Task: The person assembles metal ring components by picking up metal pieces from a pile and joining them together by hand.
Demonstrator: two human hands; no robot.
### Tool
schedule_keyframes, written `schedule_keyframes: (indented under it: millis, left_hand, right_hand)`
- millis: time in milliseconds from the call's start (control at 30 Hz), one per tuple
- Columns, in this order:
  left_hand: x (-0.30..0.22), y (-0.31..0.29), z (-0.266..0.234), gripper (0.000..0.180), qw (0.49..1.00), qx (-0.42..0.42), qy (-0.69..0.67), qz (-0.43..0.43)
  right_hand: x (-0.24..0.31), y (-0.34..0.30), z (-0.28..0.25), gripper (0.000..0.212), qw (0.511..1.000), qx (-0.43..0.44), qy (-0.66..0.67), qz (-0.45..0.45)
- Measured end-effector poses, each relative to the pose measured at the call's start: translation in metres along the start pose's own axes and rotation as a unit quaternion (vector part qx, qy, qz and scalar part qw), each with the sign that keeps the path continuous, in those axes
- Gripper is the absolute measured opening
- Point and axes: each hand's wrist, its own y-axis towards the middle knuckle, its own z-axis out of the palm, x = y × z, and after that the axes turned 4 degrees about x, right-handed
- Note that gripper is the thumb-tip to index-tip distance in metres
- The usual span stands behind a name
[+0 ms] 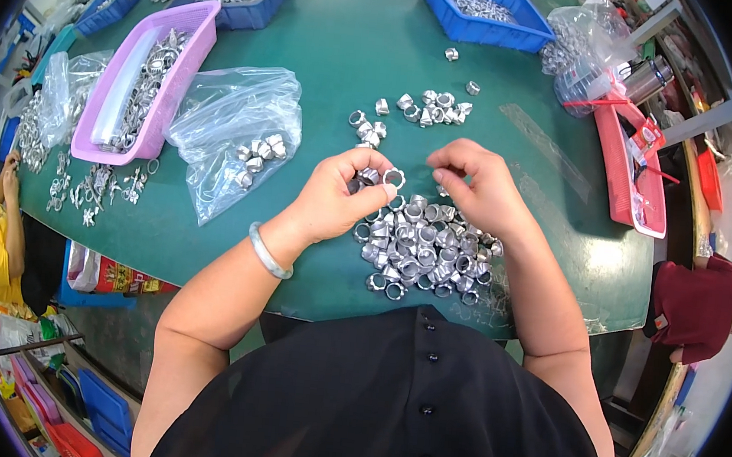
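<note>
Pink tray (193, 39) of metal parts sits at ten o'clock; clear plastic bag (227, 121) just right of it. Left hand (343, 196) pinches a silver ring fitting (394, 177) between thumb and forefinger, above the heap of fittings (421, 251) at centre. Right hand (478, 186), fingers curled, contents cannot be told. Red tray (623, 177) at three o'clock.

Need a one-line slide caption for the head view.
Left hand pinches a silver metal ring fitting beside the right hand, above a heap of fittings on a green table.
</note>
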Motion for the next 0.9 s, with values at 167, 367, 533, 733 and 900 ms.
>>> schedule_keyframes:
  millis: [167, 367, 533, 733, 900]
  left_hand:
    - [0.005, 0.001, 0.0, 0.019, 0.994, -0.014, 0.107, 0.018]
    - [-0.001, 0.001, 0.001, 0.013, 0.973, 0.007, 0.229, 0.03]
    - [0.003, 0.002, -0.001, 0.012, 0.954, 0.049, 0.284, 0.079]
    - [-0.001, 0.001, -0.004, 0.012, 0.973, 0.106, 0.2, 0.04]
    - [-0.003, -0.002, -0.001, 0.018, 0.959, 0.129, 0.241, 0.07]
  right_hand:
    - [-0.005, 0.0, -0.001, 0.009, 0.989, 0.105, -0.075, -0.066]
    - [-0.002, -0.002, 0.004, 0.008, 0.975, 0.123, -0.169, -0.07]
    - [-0.006, -0.004, 0.008, 0.007, 0.981, 0.094, -0.165, -0.046]
    - [-0.008, 0.002, 0.001, 0.004, 0.977, 0.164, -0.108, -0.088]
    - [-0.005, 0.021, 0.0, 0.01, 0.98, 0.136, -0.115, -0.088]
